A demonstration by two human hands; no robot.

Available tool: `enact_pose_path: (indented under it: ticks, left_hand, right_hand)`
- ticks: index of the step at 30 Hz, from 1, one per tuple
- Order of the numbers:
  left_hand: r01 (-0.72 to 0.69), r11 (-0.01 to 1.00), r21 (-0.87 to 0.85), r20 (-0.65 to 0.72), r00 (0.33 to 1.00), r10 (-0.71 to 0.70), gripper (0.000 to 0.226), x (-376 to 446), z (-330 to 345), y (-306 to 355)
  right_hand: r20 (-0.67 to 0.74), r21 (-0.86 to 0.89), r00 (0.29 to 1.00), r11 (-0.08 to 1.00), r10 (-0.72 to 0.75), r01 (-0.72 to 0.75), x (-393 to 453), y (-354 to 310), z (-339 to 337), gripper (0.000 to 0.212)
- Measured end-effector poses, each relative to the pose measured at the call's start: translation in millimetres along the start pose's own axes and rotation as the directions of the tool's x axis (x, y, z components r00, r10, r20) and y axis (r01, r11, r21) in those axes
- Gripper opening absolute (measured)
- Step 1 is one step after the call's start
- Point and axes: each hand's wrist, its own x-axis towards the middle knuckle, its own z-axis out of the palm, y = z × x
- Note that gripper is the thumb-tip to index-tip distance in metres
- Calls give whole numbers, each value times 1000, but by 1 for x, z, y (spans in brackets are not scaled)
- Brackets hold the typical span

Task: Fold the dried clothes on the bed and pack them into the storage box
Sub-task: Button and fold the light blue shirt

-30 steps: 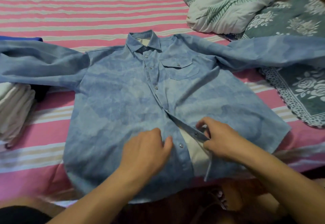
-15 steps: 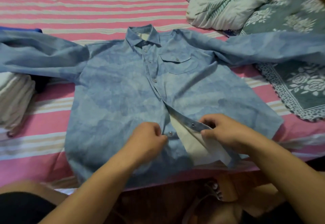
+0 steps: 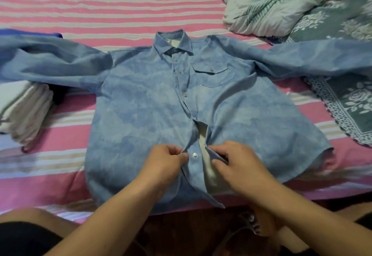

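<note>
A light blue long-sleeved shirt (image 3: 145,102) lies face up on the bed, sleeves spread to both sides. Its upper snaps are closed; the lower front gapes and shows the pale lining. My left hand (image 3: 165,161) pinches the left placket edge beside a metal snap. My right hand (image 3: 235,163) pinches the right placket edge opposite it. The two edges are a small gap apart. No storage box is in view.
The bed has a pink and white striped sheet (image 3: 100,10). A stack of folded white clothes (image 3: 22,111) sits at the left under the sleeve. A leaf-print pillow (image 3: 269,4) and a grey floral blanket (image 3: 346,98) lie at the right. The bed's front edge is just below the shirt hem.
My right hand has drawn the right placket edge leftward, narrowing the open gap. My left hand has shifted its pinch onto the left edge near the snap.
</note>
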Motion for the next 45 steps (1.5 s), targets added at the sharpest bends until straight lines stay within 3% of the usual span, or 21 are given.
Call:
enact_pose_path:
  ticks: [2, 5, 8, 11, 14, 17, 23, 30, 34, 38, 41, 45]
  left_hand:
    - [-122, 972, 199, -77, 987, 140, 22, 1, 5, -4]
    - [-260, 745, 614, -118, 903, 413, 18, -3, 12, -13]
    - [-352, 623, 699, -36, 853, 522, 20, -3, 15, -18]
    - [-300, 709, 638, -16, 915, 402, 28, 4, 9, -15]
    - [-247, 808, 535, -22, 952, 306, 23, 10, -3, -11]
    - [-168, 953, 253, -52, 981, 187, 20, 12, -6, -10]
    - [-185, 976, 118, -68, 979, 193, 42, 8, 6, -13]
    - [-38, 989, -141, -7, 999, 37, 34, 7, 5, -13]
    - [-38, 985, -169, 77, 996, 52, 35, 4, 5, -14]
    - [-57, 992, -116, 114, 991, 71, 40, 5, 5, -17]
    - [-132, 991, -22, 85, 987, 133, 38, 5, 6, -19]
    - [-152, 988, 41, 36, 988, 151, 41, 6, 9, -21]
  right_hand:
    - [-54, -47, 999, 999, -10, 7, -2, -2, 11, 21]
    - [-106, -17, 994, 1000, -1, -1, -1, 0, 15, 21]
    - [-113, 47, 993, 998, 44, -39, 1, 2, 13, 23]
    - [-167, 111, 984, 993, 60, -42, -2, 3, 14, 24]
    - [-257, 128, 966, 992, 37, -4, -5, 4, 17, 28]
    - [-291, 136, 957, 989, -22, 64, -6, 1, 25, 33]
    - [-232, 121, 969, 986, -84, 114, -2, -4, 41, 35]
    - [-248, 107, 963, 985, -107, 137, -1, -4, 41, 32]
    - [-223, 57, 965, 986, -140, 156, -1, -4, 42, 36]
    - [-101, -148, 972, 969, -214, 198, -4, -3, 42, 40]
    - [-65, -276, 967, 935, -248, 221, -3, -1, 43, 31]
    - [-71, -305, 954, 917, -291, 257, 0, -4, 46, 23]
